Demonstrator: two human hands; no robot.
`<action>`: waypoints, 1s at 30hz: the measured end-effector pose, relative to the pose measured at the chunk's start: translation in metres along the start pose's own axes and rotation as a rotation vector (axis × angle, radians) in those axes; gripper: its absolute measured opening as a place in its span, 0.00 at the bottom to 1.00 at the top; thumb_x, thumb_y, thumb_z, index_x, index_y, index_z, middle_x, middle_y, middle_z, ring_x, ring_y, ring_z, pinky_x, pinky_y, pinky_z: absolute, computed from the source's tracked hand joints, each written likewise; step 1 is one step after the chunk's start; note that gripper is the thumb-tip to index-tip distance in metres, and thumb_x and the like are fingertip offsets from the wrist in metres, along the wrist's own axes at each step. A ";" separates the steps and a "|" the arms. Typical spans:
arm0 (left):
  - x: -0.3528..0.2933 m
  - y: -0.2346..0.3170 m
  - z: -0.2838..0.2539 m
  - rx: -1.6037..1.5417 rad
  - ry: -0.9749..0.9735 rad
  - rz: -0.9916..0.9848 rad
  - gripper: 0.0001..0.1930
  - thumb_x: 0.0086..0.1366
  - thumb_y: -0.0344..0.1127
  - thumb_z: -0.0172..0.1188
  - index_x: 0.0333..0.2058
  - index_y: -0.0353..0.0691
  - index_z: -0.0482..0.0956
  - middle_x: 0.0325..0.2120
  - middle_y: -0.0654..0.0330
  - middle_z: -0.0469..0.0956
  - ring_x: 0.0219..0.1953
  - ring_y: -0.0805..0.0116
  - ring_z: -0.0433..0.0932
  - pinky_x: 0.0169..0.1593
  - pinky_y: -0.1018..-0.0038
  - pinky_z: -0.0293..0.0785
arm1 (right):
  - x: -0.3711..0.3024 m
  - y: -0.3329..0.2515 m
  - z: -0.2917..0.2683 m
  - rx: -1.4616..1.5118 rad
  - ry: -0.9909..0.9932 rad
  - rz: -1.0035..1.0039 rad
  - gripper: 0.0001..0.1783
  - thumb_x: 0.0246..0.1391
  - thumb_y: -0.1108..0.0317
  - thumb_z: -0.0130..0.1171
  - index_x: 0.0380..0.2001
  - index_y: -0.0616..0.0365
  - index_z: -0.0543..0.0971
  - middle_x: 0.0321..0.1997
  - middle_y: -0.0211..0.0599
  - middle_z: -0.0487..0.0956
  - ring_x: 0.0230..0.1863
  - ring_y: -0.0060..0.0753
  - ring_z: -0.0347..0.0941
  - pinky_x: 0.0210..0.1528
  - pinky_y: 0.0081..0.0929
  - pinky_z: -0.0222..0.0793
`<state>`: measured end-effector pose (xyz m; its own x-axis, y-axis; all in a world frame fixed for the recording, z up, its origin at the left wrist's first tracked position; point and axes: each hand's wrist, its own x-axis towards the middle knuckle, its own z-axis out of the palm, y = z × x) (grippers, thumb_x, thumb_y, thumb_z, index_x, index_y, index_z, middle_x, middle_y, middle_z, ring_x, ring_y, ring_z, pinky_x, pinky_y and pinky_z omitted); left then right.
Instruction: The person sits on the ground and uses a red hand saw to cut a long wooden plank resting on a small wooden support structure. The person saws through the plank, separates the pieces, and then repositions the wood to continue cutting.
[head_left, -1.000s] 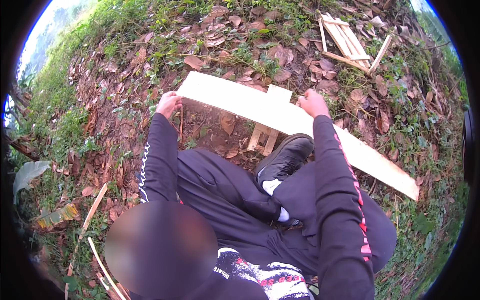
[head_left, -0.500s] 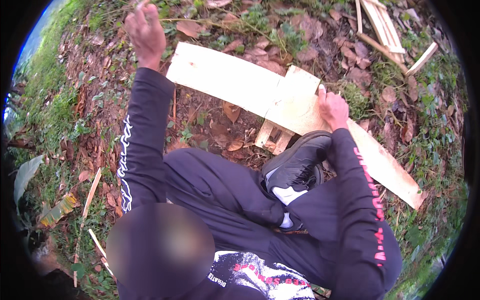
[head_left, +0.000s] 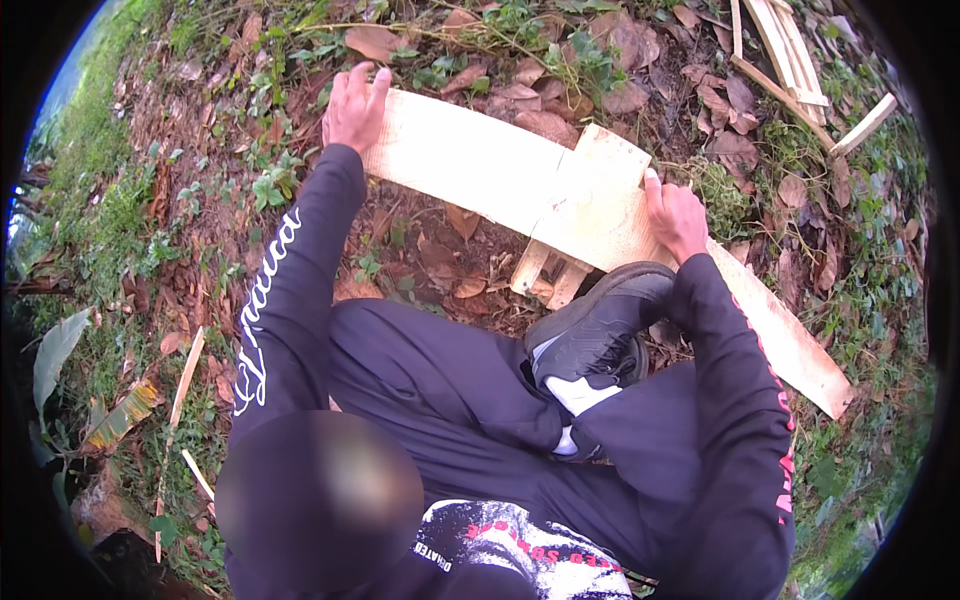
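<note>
A long pale wooden plank [head_left: 470, 150] stretches from the upper left to the middle of the view. My left hand [head_left: 355, 112] grips its far left end, thumb along the edge. Close to the plank's right end, my right hand [head_left: 677, 218] is closed on the wood with the thumb on top; its other fingers are partly hidden. A second plank [head_left: 780, 325] runs from there toward the lower right. Beneath the overlap lies a short crosswise wooden support [head_left: 612, 155], whose slatted near end [head_left: 550, 275] sticks out by my shoe.
My black shoe [head_left: 600, 315] and crossed legs are just below the planks. Several thin wooden strips [head_left: 785, 55] lie at the upper right, and another long strip [head_left: 180, 390] at the left. Brown leaves and green plants cover the soil.
My left hand has come down and right from above the plank and taken hold of its left end. My right hand stays on the wood.
</note>
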<state>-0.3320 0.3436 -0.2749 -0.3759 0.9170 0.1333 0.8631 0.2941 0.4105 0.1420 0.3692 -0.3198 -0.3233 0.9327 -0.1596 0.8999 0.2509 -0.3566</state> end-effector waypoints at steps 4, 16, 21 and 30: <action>0.010 -0.014 0.026 0.067 0.001 -0.044 0.34 0.68 0.65 0.38 0.57 0.42 0.69 0.50 0.47 0.70 0.53 0.49 0.72 0.55 0.60 0.67 | 0.009 -0.005 0.004 0.088 -0.082 0.101 0.37 0.65 0.44 0.39 0.19 0.66 0.79 0.23 0.62 0.76 0.28 0.66 0.75 0.35 0.55 0.68; -0.018 0.014 -0.014 0.066 0.084 0.110 0.26 0.65 0.58 0.52 0.53 0.47 0.75 0.48 0.49 0.70 0.53 0.52 0.70 0.57 0.60 0.64 | -0.030 -0.013 -0.039 0.064 0.044 0.062 0.35 0.65 0.45 0.39 0.18 0.63 0.80 0.22 0.58 0.78 0.27 0.62 0.77 0.36 0.51 0.73; 0.003 -0.013 0.013 0.214 0.046 0.228 0.25 0.68 0.57 0.47 0.53 0.46 0.75 0.48 0.49 0.71 0.53 0.53 0.70 0.55 0.58 0.65 | -0.015 0.001 -0.023 0.113 0.014 0.029 0.36 0.66 0.45 0.40 0.17 0.65 0.78 0.22 0.60 0.76 0.27 0.63 0.75 0.33 0.52 0.69; 0.003 -0.004 0.025 0.079 -0.035 0.291 0.26 0.69 0.56 0.44 0.58 0.48 0.71 0.60 0.53 0.64 0.67 0.54 0.56 0.66 0.55 0.48 | -0.016 0.018 -0.030 0.117 0.070 -0.138 0.29 0.66 0.50 0.42 0.20 0.60 0.78 0.15 0.52 0.74 0.19 0.53 0.73 0.25 0.47 0.67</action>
<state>-0.3283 0.3520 -0.2989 -0.0977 0.9743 0.2031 0.9570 0.0360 0.2878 0.1720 0.3662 -0.2958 -0.4167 0.9082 -0.0388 0.8069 0.3498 -0.4760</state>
